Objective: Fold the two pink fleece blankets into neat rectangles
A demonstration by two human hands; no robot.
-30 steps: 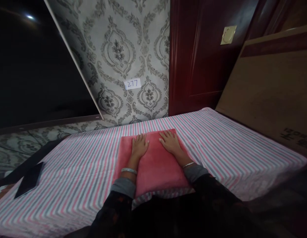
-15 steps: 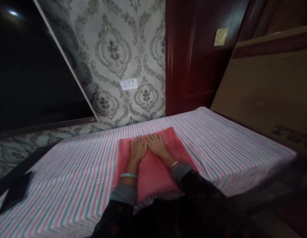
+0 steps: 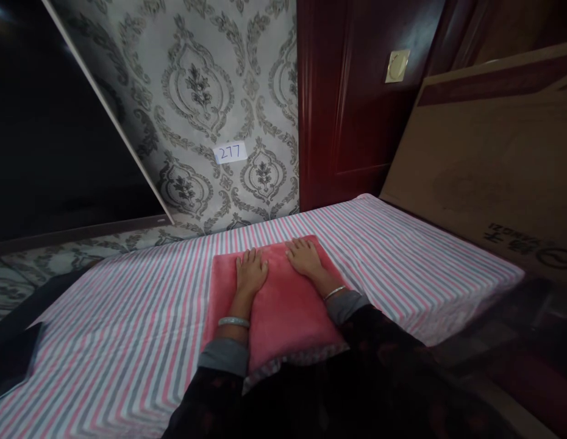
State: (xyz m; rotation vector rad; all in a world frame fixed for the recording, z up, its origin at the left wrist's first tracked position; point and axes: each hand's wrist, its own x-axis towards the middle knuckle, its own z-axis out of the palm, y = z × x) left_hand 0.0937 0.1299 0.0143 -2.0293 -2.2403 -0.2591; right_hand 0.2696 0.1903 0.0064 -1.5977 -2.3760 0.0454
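A pink plush cloth (image 3: 283, 311), roughly rectangular, lies flat on the striped tablecloth (image 3: 141, 317). My left hand (image 3: 251, 272) rests palm down on its far left part, fingers extended. On the far right part, my right hand (image 3: 305, 257) also lies flat with its fingers stretched out. A gap of bare pink fabric separates the two hands. Neither hand grips anything. The near edge of the cloth is partly hidden by my dark clothing, and a patterned border shows there.
A large dark screen (image 3: 59, 134) stands at the left against the patterned wall (image 3: 201, 91). A dark flat device (image 3: 16, 360) lies at the left edge. On the right leans a big cardboard box (image 3: 475, 152). A paper marked 277 (image 3: 230, 152) is on the wall.
My hands were close together, thumbs nearly touching; now they are apart, my right hand having slid to the right over the pink cloth. The view has shifted slightly.
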